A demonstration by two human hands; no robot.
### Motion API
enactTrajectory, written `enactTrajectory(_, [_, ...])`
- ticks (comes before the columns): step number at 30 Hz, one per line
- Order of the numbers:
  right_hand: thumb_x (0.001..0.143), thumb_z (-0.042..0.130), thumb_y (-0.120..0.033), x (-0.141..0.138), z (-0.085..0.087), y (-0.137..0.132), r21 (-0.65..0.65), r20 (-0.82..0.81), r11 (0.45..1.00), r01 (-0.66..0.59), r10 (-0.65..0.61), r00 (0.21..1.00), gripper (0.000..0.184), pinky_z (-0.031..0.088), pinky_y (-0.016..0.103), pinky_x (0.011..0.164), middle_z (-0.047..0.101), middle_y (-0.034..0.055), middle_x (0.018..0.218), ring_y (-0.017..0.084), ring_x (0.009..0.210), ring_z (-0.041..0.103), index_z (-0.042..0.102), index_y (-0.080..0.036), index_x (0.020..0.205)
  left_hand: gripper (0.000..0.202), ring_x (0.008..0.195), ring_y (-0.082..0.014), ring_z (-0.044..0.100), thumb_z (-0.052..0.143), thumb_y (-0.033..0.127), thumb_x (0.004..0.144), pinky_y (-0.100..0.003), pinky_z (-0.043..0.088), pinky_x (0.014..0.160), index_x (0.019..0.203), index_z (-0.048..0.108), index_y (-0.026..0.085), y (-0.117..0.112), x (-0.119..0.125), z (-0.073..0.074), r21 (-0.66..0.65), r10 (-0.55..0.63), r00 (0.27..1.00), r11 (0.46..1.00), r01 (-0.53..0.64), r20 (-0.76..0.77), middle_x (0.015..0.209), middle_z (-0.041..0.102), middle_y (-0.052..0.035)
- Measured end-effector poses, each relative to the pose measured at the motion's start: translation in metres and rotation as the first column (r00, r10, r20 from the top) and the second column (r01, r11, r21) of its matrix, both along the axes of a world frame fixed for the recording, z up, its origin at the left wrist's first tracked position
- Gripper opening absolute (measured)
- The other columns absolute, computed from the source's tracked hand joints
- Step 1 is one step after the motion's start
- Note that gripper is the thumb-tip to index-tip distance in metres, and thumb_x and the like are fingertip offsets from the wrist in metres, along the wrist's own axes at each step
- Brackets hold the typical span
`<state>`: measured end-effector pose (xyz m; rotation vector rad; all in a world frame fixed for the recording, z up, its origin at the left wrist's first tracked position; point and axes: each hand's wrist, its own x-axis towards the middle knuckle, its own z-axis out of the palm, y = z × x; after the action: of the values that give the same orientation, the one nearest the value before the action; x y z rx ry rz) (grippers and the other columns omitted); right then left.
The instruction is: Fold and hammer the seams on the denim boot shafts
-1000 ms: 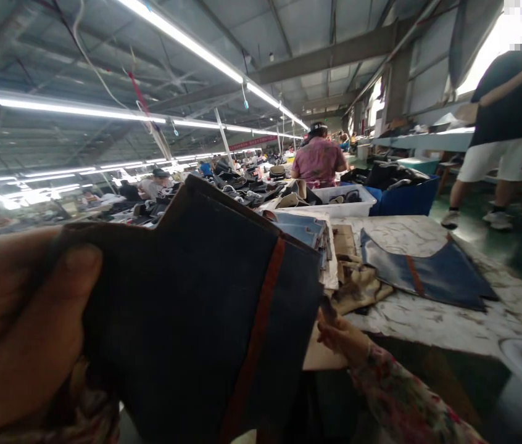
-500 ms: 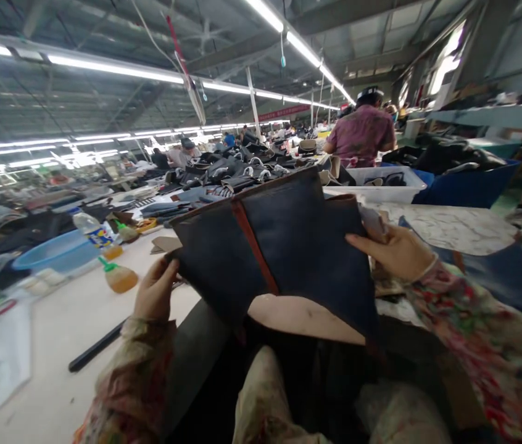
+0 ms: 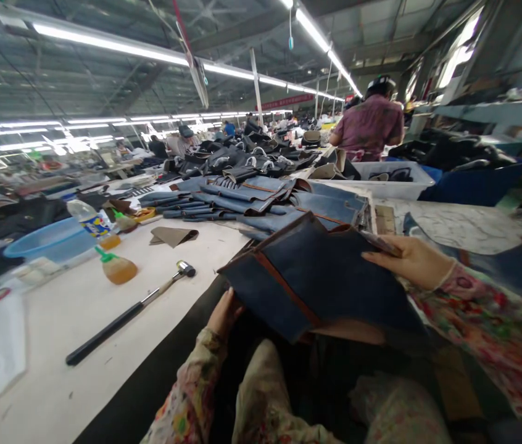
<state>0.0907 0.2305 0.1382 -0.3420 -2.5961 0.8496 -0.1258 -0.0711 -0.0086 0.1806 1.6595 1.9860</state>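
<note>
A dark blue leather bag panel (image 3: 348,271) with a brown strip across it hangs tilted over my lap. My right hand (image 3: 421,260) pinches its upper right edge, thumb and fingers closed. My left hand (image 3: 224,313) is at its lower left edge, with the fingers partly hidden behind the leather but closed on it. Beyond the panel lies a pile of similar blue leather pieces (image 3: 242,200). On the white tabletop to the left rests a hammer (image 3: 150,299) with a black handle and a small metal head.
Near the hammer stand a green-tipped glue bottle (image 3: 119,269) and a grey-brown scrap (image 3: 173,235). Farther left are a blue basin (image 3: 34,239) and a labelled plastic bottle (image 3: 89,219). A white bin (image 3: 393,185) stands behind, near a person in a purple shirt (image 3: 366,126). Another blue piece (image 3: 497,265) lies right.
The leather panel has come down and shifted right, tilting more. My left hand has moved right and lower with it. The hammer and the blue pile now show fully.
</note>
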Motion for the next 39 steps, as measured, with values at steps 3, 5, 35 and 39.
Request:
enactTrajectory(3, [0.069,0.049,-0.059,0.026,-0.021,0.016,0.005,0.113,1.000,0.019,-0.019,0.993,0.044,0.042,0.031,0.059,0.057,0.0038,0.068,0.020,0.065,0.053,0.059,-0.018,0.078,0.054,0.115,-0.0236,0.044,0.041,0.062,0.075,-0.039,0.038,0.090,0.118,0.047,0.029,0.017,0.027,-0.020,0.036,-0.124,0.969,0.992,0.119,0.213,0.124,0.050,-0.0050])
enactTrajectory(5, [0.070,0.048,-0.056,0.044,-0.045,0.027,-0.032,0.214,0.996,0.080,-0.071,0.974,0.043,0.043,0.033,0.062,0.060,0.0052,0.072,0.022,0.066,0.055,0.060,-0.018,0.086,0.053,0.120,-0.0223,0.038,0.035,0.059,0.079,-0.040,0.035,0.094,0.123,0.041,0.030,0.020,0.037,-0.030,0.073,-0.190,0.926,0.982,0.176,0.327,0.130,0.044,-0.0037])
enactTrajectory(35, [0.079,0.048,-0.033,-0.025,-0.114,0.049,0.311,0.402,0.950,-0.028,-0.105,0.909,0.018,0.040,0.028,0.063,0.058,0.0049,0.071,0.019,0.069,0.055,0.057,-0.018,0.071,0.047,0.088,-0.0196,0.059,0.057,0.046,0.068,-0.032,0.048,0.074,0.108,0.051,0.021,0.040,0.030,-0.032,-0.082,0.161,0.981,0.982,-0.170,-0.108,0.097,0.062,-0.0061])
enactTrajectory(39, [0.084,0.038,-0.041,0.020,-0.112,0.038,0.333,0.382,0.940,-0.070,-0.066,0.922,0.029,0.040,0.028,0.065,0.056,0.0050,0.075,0.018,0.072,0.054,0.055,-0.020,0.074,0.035,0.112,-0.0215,0.045,0.061,0.033,0.065,-0.034,0.030,0.099,0.098,0.057,0.020,0.036,0.028,-0.016,-0.102,0.181,0.941,0.971,-0.217,-0.285,0.111,0.054,-0.0062])
